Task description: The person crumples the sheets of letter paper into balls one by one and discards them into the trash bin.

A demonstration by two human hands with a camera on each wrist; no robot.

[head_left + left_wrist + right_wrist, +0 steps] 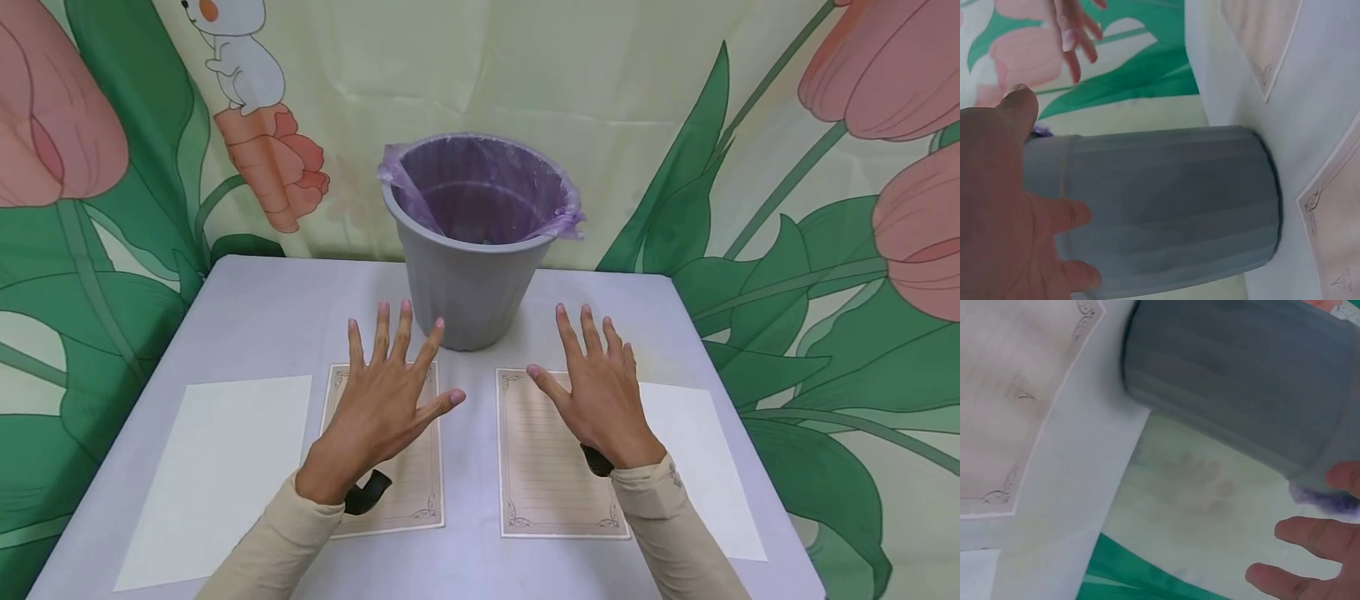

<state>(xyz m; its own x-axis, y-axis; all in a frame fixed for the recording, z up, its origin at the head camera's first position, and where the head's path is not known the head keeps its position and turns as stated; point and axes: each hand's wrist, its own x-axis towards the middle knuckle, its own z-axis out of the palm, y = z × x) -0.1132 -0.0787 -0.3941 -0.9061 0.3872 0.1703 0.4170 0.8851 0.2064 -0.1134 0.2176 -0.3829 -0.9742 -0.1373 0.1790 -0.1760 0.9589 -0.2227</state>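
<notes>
My left hand [382, 400] hovers with spread fingers over a tan bordered sheet of writing paper [408, 492]. Opposite it, my right hand [600, 400] also has its fingers spread, above a second lined sheet [536, 467] with ornate corners. Neither hand holds anything. Beyond the fingertips stands a grey trash bin [468, 292], upright, with a purple plastic liner [487, 187] folded over its rim. The left wrist view has the bin's ribbed side [1172, 200] past the left fingers. In the right wrist view the right fingers [1310, 537] are near the liner's edge [1322, 497].
Plain white sheets lie on the table at the left [217, 475] and at the right [697, 467], partly under the right forearm. A white cloth [472, 567] covers the table. Behind it hangs a curtain [600, 125] printed with tulips and a cartoon animal. Black straps circle both wrists.
</notes>
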